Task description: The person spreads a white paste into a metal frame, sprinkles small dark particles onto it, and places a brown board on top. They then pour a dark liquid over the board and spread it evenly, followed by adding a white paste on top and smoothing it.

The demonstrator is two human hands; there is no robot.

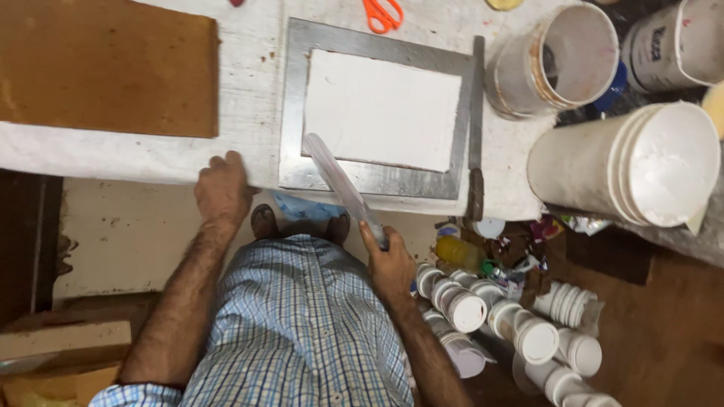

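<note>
With the left hand [221, 190] spread flat on the white table edge [136, 154], the right hand [388, 264], fingers clenched around the translucent plastic scraper [341, 185], should draw it level across the grey metal frame [294, 105] at centre frame.

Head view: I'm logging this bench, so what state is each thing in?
Metal frame: flat, filled with white paste.
Clear ruler: held tilted over the frame's corner.
Right hand: gripping the ruler.
Left hand: resting on the table edge.
Orange scissors: lying closed.
Buckets: open, tipped.
</note>
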